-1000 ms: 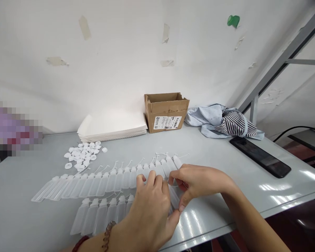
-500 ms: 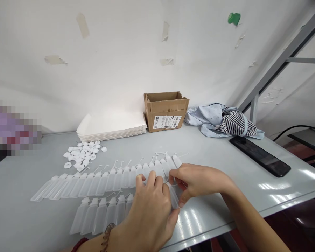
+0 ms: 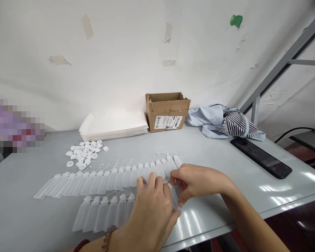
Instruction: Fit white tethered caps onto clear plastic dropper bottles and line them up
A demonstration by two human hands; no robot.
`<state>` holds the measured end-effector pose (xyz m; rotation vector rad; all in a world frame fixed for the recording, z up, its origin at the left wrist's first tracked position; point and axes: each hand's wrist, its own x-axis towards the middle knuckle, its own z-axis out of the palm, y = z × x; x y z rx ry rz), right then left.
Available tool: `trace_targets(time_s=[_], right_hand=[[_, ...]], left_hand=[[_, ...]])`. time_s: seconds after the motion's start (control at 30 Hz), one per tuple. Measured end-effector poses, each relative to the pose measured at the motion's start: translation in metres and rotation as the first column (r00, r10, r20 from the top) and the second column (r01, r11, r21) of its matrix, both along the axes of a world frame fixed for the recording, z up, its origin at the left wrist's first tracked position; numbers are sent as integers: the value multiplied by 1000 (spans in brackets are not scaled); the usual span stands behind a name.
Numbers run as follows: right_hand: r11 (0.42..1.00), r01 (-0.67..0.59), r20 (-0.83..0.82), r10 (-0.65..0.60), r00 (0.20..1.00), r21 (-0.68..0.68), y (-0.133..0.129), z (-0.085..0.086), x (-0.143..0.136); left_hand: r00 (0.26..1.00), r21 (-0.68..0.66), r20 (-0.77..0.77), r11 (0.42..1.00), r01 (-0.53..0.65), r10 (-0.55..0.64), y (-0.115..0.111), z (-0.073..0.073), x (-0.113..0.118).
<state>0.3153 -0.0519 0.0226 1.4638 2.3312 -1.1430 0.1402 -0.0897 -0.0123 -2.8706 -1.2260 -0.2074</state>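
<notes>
Two rows of small translucent plastic bottles lie side by side on the table. The far row (image 3: 105,180) runs up to the right, with thin strips at the necks. My left hand (image 3: 153,208) covers part of the near row (image 3: 102,213); its fingers curl over the bottles and its thumb reaches toward the base of the rightmost bottle (image 3: 174,197). At that bottle's other side my right hand (image 3: 196,182) is closed, fingers bent near the neck and thumb by the lower end. The contact under my left palm is hidden.
White caps (image 3: 85,154) lie heaped at the left, before a stack of white sheets (image 3: 115,127). An open cardboard box (image 3: 168,112) stands against the wall. At right are bundled cloth (image 3: 223,120) and a black phone (image 3: 261,157). Table edge (image 3: 225,229) runs along the front.
The view has shifted slightly, so the table and its objects appear a little to the right. Both hands keep nearly the same pose around the rightmost bottle of the near row.
</notes>
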Motion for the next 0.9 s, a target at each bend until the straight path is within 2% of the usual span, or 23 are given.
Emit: trace_targets(time_s=[0.17,0.33,0.57,0.7,0.83,0.9], right_hand=[[1000,-3,-8,3,1000,12,0,2,-2],[999,18,-45,-16,999,42,1,2,2],[998,68,-153,-67,986,4,3,2,8],[995,100,-154,-102,983,-18,4,1,6],[992,113,-187,-122,975,-57,7,-1,5],[989,126,-209,-140,968,-80,8,-3,5]], left_hand=[[1000,71,-2,997,-8,8,-6,3,-4],[997,69,76,998,12,-18,-7,7,-24],[972,0,182,989,-150,147,5,5,-69],[921,-66,236,951,-302,309,40,10,-108],[846,-28,254,878,-477,468,99,18,-154],[846,-8,232,871,-492,480,125,17,-171]])
